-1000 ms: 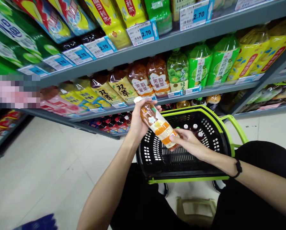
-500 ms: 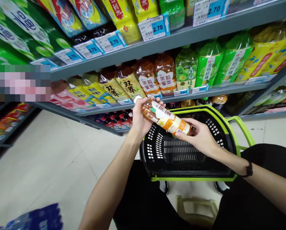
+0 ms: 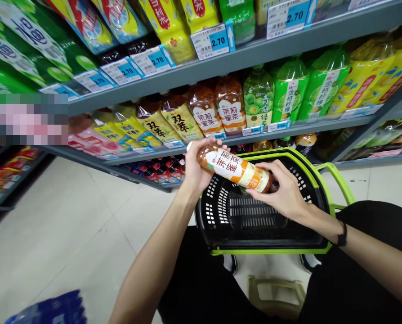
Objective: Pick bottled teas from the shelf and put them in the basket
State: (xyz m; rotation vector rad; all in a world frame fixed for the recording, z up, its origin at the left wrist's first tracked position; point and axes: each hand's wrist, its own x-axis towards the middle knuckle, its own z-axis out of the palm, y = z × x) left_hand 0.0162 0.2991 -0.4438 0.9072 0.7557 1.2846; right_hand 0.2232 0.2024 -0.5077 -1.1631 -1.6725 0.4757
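Note:
A plastic bottle of amber jasmine honey tea [image 3: 234, 171] lies almost level in front of me, with its white cap at the left. My left hand [image 3: 196, 168] wraps the neck end. My right hand [image 3: 282, 189] holds the base end, fingers across the orange-and-white label. Directly below the bottle is a black perforated shopping basket with a lime-green rim [image 3: 271, 154]. The bottle is above the basket and does not appear to touch it. My hands and the bottle hide part of the basket's inside.
Grey store shelves [image 3: 241, 56] stacked with bottled drinks and blue price tags run along the front, including matching tea bottles [image 3: 204, 108]. A blue packaged item [image 3: 49, 310] sits at the lower left on pale floor tiles [image 3: 59, 234]. Black-clad legs [image 3: 366, 225] show below.
The bottle has swung from a steep tilt to nearly level, and its label has turned towards me. Both hands stay on it. The view has shifted slightly.

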